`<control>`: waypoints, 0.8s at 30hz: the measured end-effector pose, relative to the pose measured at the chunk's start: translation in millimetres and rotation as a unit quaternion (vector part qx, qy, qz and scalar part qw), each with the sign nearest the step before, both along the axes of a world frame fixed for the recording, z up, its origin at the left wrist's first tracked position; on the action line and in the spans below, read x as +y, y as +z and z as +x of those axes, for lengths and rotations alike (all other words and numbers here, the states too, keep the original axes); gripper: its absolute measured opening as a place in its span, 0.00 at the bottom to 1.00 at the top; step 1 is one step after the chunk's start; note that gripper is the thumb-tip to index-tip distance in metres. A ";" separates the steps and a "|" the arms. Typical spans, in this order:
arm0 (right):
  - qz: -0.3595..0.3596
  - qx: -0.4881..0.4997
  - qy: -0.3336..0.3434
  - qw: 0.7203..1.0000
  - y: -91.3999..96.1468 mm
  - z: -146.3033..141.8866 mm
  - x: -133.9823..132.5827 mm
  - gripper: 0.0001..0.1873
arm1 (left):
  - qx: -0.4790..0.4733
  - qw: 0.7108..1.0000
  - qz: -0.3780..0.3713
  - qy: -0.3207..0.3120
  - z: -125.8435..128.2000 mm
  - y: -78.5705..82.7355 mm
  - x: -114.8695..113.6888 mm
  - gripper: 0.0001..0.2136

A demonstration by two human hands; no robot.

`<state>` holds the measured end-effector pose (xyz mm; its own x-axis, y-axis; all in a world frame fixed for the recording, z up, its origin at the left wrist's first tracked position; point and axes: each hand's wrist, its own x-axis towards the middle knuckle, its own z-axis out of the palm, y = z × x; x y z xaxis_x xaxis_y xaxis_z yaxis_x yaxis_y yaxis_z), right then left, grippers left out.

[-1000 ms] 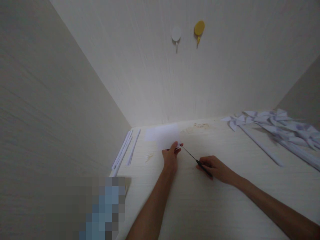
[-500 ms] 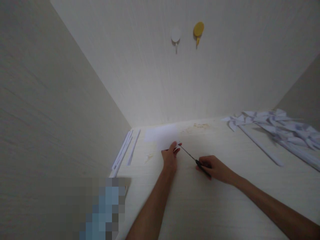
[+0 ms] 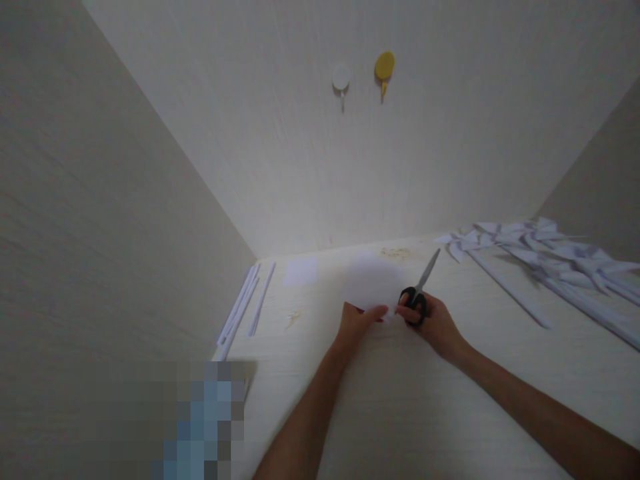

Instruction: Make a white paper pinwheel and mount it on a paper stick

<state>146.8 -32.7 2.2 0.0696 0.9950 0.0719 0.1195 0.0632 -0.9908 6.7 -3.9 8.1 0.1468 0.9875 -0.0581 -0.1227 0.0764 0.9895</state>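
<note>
A white sheet of paper (image 3: 373,277) is held above the table by its near edge, with my left hand (image 3: 357,327) pinching it between thumb and fingers. My right hand (image 3: 435,327) is closed around the black handles of a pair of scissors (image 3: 426,273). Their blades are together and point up and away, off the paper. My right thumb and fingertips are close to the sheet's near right corner; whether they grip it I cannot tell. A small white paper square (image 3: 301,272) lies to the left of the sheet.
Rolled white paper sticks (image 3: 243,303) lie by the left wall. White paper pinwheels (image 3: 545,243) with paper sticks are heaped at the right. A white hook (image 3: 341,77) and a yellow hook (image 3: 385,66) are on the back wall. A pixelated patch covers the lower left.
The scissors have swung from pointing left at the paper to pointing up and away. My left hand has moved right with the sheet, uncovering the small square. My right hand has come nearer to it.
</note>
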 end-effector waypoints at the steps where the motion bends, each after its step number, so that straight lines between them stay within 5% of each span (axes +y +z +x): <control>1: -0.005 0.007 -0.014 1.000 -1.5 0.5 0.5 0.13 | 0.011 1.000 0.009 -0.007 1.0 0.8 -1.4 0.08; 24: -0.011 -0.005 0.017 1.000 -1.5 -0.4 2.5 0.13 | 0.034 0.999 0.012 0.003 2.8 3.1 -1.9 0.06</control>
<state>146.4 -30.2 0.8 0.0348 0.9981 0.0510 0.1285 0.0461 -0.9906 9.6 -5.8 11.1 0.1368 0.9896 -0.0439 -0.0561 0.0520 0.9971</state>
